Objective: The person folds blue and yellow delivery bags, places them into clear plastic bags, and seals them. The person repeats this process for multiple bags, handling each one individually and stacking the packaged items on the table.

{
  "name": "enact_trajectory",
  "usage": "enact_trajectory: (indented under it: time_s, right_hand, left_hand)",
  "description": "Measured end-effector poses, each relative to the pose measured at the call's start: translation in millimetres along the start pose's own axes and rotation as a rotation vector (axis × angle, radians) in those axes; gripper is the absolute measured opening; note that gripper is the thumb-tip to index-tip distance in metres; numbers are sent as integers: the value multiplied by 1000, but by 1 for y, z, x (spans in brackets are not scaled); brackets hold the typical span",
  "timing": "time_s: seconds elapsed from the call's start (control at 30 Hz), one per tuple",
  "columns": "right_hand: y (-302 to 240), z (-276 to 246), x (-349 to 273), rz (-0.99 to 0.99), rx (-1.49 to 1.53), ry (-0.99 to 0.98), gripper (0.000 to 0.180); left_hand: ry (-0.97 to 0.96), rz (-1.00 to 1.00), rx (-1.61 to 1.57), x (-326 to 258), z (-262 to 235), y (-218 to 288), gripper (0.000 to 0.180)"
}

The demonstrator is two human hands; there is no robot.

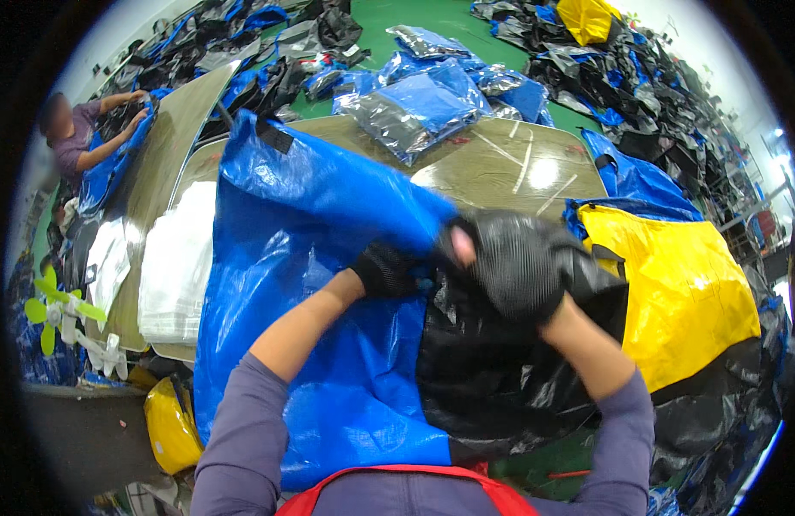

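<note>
Crumpled blue-and-black tarp bag (328, 258)

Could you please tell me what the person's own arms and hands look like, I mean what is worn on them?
Both hands wear dark, black-looking knitted gloves: the left hand and the right hand, whose glove has a fine ribbed grey sheen. One fingertip of the right glove seems to be cut open. Both arms have greyish-purple long sleeves pushed up, so the forearms are bare. A red strap lies across the chest.
</note>
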State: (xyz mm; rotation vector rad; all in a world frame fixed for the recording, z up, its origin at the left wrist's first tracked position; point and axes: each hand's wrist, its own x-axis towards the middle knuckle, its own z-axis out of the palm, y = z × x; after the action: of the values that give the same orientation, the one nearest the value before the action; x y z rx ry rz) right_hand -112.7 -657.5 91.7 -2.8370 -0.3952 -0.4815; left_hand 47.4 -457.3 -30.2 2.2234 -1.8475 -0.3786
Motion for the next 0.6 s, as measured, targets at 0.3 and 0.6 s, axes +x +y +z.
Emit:
enact_trajectory:
  time_s: [0.3, 0.6]
  right_hand:
    - [-15, 72, -128, -3, 39, -213, 30]
    - [-23, 6, -59, 3, -57, -685, 31]
  left_hand:
    - [345, -856, 470, -260, -22, -196, 33]
    - [204, -69, 655, -96, -219, -11, 31]
